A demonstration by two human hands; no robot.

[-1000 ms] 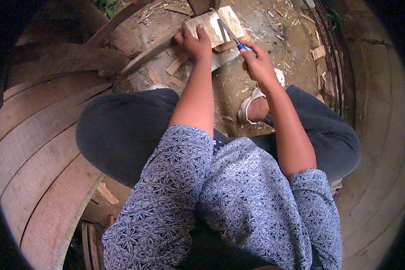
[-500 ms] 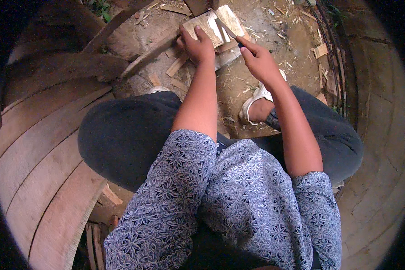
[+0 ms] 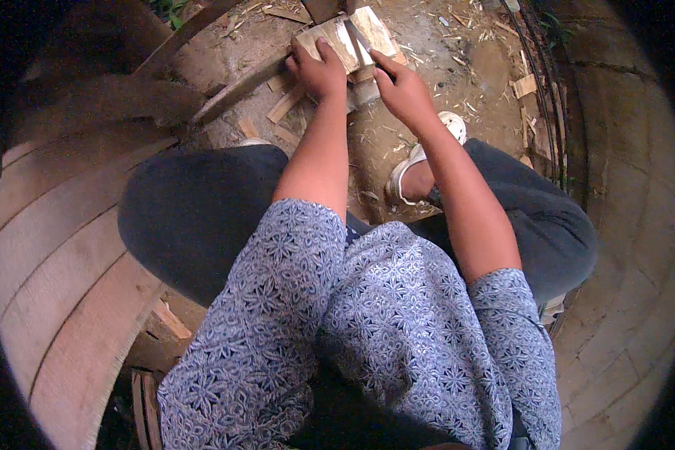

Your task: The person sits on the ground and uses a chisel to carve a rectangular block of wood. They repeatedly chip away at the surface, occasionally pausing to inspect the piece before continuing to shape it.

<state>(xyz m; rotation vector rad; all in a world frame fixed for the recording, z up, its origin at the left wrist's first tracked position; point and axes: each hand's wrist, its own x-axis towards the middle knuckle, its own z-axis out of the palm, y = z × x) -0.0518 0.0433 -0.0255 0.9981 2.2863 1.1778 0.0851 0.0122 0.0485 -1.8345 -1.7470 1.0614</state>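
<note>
At the top of the head view, my left hand is closed on the edge of a pale wooden piece, fingers and thumb gripping its left side. My right hand is wrapped around the handle of a knife. Its dark blade slants up and left, lying along the gap between this piece and a second pale block. Whether the blade cuts into the wood, I cannot tell. Smaller wood bits sit just below the blocks.
Wood chips and flat offcuts litter the dirt floor. Curved planks rise on my left, and a wall stands on the right beside dark rods. My foot in a white clog is near my right forearm.
The whole view has shifted slightly. My right hand and the knife have moved a little left and away from me, closer to my left hand, which keeps its grip on the wooden piece.
</note>
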